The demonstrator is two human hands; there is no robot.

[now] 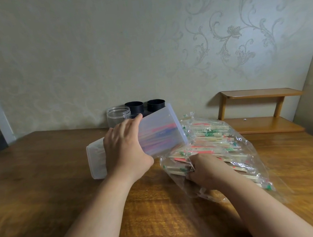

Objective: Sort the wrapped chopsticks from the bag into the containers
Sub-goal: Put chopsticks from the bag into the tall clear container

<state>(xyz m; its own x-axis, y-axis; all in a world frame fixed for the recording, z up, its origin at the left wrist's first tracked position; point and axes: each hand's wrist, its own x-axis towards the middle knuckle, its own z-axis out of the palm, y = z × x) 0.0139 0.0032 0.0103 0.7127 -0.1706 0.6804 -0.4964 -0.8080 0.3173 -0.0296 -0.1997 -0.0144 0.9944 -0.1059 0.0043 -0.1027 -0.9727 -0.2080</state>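
Item: box, held tilted, mouth facing bag at 3 o'clock, likely for loading; left hand, fingers clamped round it. Right hand reached inside bag, fingers curled on chopsticks.

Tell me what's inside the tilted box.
Wrapped chopsticks, pink and blue wrappers, show through the frosted box wall. The left hand covers the middle, and the frosting blurs the rest, so their number cannot be told.

We count two hands, left hand and right hand; one frosted box; one clear jar; two black tubes far back, left tube and right tube; one bag on the right; wrapped chopsticks beyond counting; one wooden shelf.
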